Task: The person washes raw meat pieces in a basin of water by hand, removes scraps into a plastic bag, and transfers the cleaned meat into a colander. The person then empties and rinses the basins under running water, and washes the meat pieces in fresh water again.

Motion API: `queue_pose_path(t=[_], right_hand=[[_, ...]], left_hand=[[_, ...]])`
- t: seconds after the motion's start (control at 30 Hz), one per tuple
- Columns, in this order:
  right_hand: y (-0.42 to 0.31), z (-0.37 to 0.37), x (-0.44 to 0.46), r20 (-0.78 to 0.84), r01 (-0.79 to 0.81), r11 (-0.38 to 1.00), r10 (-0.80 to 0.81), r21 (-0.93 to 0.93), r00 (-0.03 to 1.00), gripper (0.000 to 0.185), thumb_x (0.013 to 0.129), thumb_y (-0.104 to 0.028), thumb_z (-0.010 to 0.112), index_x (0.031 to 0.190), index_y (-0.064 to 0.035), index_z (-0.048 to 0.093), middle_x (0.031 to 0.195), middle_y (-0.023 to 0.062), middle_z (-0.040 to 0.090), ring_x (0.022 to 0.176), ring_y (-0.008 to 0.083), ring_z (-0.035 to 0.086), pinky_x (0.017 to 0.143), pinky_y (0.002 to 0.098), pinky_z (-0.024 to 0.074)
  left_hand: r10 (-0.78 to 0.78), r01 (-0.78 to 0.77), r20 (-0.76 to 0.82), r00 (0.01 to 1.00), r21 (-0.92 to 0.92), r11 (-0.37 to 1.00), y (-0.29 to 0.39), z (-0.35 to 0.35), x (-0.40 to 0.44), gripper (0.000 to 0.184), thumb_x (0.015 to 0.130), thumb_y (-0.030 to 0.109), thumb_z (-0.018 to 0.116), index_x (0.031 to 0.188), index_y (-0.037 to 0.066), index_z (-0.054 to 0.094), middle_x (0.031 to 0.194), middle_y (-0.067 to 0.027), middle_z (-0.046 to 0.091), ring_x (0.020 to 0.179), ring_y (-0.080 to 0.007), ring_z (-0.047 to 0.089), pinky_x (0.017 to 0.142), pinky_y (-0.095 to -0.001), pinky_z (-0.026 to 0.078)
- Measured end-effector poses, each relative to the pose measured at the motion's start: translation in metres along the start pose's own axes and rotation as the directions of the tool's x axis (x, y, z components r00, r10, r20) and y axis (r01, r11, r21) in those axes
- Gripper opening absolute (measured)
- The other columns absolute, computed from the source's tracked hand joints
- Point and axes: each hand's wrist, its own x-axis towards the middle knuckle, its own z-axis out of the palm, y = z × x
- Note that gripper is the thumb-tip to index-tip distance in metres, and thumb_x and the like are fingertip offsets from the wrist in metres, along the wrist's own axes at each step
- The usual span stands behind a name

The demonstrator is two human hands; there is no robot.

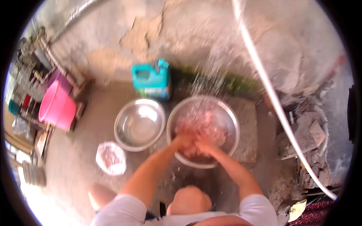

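Observation:
Both my hands reach down into a large metal bowl (231, 119) on the ground. My left hand (184, 139) and my right hand (204, 144) are close together among wet pinkish pieces (212, 132) that look like raw meat. Motion blur and the pieces hide my fingers, so their grip does not show. Water splashes (207, 81) fall toward the bowl's far side. Left of it stands a second metal basin (128, 133), shiny inside. A white plastic bag (103, 165) with pinkish contents lies at that basin's near left.
A teal jug (149, 80) stands behind the basins against the worn wall (109, 45). A pink bucket (58, 107) is at the left. The white hose (269, 88) runs diagonally down the right side, near broken slabs (301, 143).

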Motion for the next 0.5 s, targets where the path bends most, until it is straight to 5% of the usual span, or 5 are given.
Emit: queue_pose_path(t=[0.07, 0.1, 0.27, 0.37, 0.5], right_hand=[[-0.022, -0.091, -0.03, 0.168, -0.174, 0.983, 0.183, -0.063, 0.969, 0.026, 0.075, -0.009, 0.05, 0.096, -0.0159, 0.063, 0.128, 0.0081, 0.041, 0.121, 0.0284, 0.033, 0.101, 0.0506, 0.0184], [-0.015, -0.117, -0.042, -0.024, -0.147, 0.986, 0.149, 0.085, 0.989, 0.025, 0.073, -0.006, 0.053, 0.094, -0.014, 0.063, 0.117, 0.008, 0.051, 0.111, 0.0269, 0.045, 0.098, 0.0454, 0.0289], [-0.099, -0.385, -0.042, -0.481, -0.029, 0.99, -0.042, -0.14, 0.876, 0.015, 0.078, -0.003, 0.046, 0.082, -0.0041, 0.06, 0.08, 0.0147, 0.059, 0.076, 0.0278, 0.058, 0.068, 0.0363, 0.0479], [-0.136, -0.517, -0.016, -0.596, -0.325, 0.834, -0.006, -0.447, 0.803, 0.018, 0.079, -0.008, 0.044, 0.085, -0.003, 0.06, 0.084, 0.0171, 0.059, 0.081, 0.0305, 0.057, 0.074, 0.0383, 0.0449], [-0.119, -0.655, 0.037, -0.611, -0.344, 0.547, -0.436, -0.763, 0.661, 0.025, 0.082, -0.016, 0.046, 0.099, -0.0029, 0.057, 0.096, 0.0172, 0.059, 0.092, 0.0311, 0.054, 0.082, 0.0375, 0.042]], left_hand=[[-0.018, 0.022, 0.08, 0.997, -0.052, 0.998, 0.019, 0.023, 0.004, 0.058, 0.077, 0.045, 0.045, 0.126, 0.014, 0.039, 0.138, -0.0173, 0.02, 0.127, -0.0431, 0.008, 0.099, -0.0588, 0.001], [-0.126, 0.132, 0.04, 0.991, -0.362, 0.923, 0.028, 0.039, 0.011, 0.063, 0.076, 0.047, 0.046, 0.126, 0.01, 0.036, 0.138, -0.0183, 0.017, 0.125, -0.0451, 0.009, 0.099, -0.0588, 0.002], [-0.149, 0.169, 0.082, 0.985, -0.552, 0.817, 0.027, 0.054, 0.047, 0.058, 0.078, 0.047, 0.045, 0.121, 0.008, 0.04, 0.13, -0.0166, 0.033, 0.119, -0.0371, 0.029, 0.094, -0.0511, 0.026], [-0.396, 0.228, 0.207, 0.895, -0.974, 0.007, 0.029, 0.005, 0.042, 0.058, 0.081, 0.049, 0.037, 0.125, 0.011, 0.036, 0.131, -0.0155, 0.033, 0.12, -0.034, 0.029, 0.095, -0.0471, 0.027], [-0.4, -0.14, 0.23, 0.887, -0.692, -0.708, 0.038, -0.066, 0.019, 0.06, 0.084, 0.052, 0.026, 0.13, 0.014, 0.032, 0.134, -0.0141, 0.032, 0.121, -0.0299, 0.029, 0.095, -0.0418, 0.027]])
